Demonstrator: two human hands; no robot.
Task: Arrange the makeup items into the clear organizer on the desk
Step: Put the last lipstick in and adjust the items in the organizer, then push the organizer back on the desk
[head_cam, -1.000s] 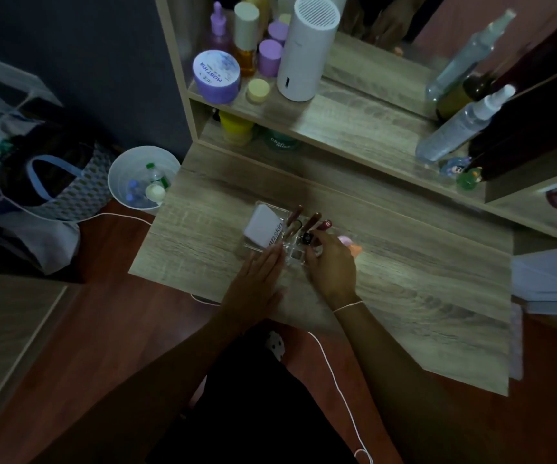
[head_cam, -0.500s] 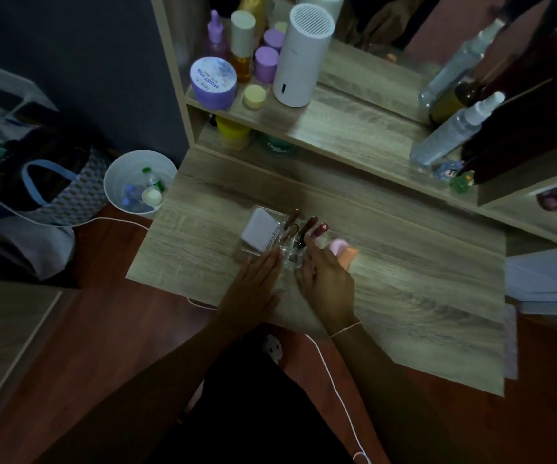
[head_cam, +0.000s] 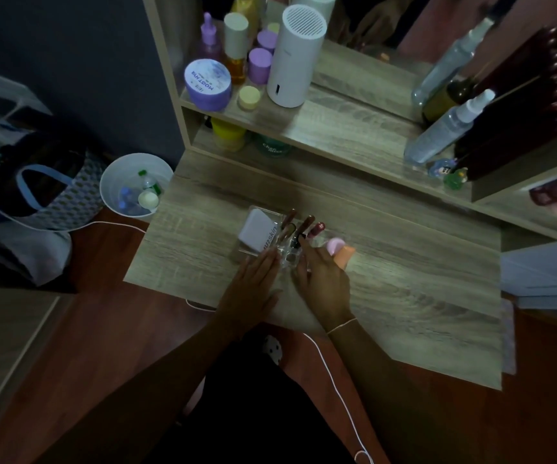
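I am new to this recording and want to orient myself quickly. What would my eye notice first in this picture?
First, the two hands in the middle of the desk: the left hand and right hand rest at the clear organizer, which holds a white box and lip tubes. Next, the tall white cylinder among purple jars on the shelf above.

Dim bedroom: wooden vanity desk (head_cam: 404, 296), skincare-laden shelf (head_cam: 337, 128).

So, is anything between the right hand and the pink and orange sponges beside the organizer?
Nothing visible. The right hand lies just beside the sponges, which sit on the desk against the organizer's right side.
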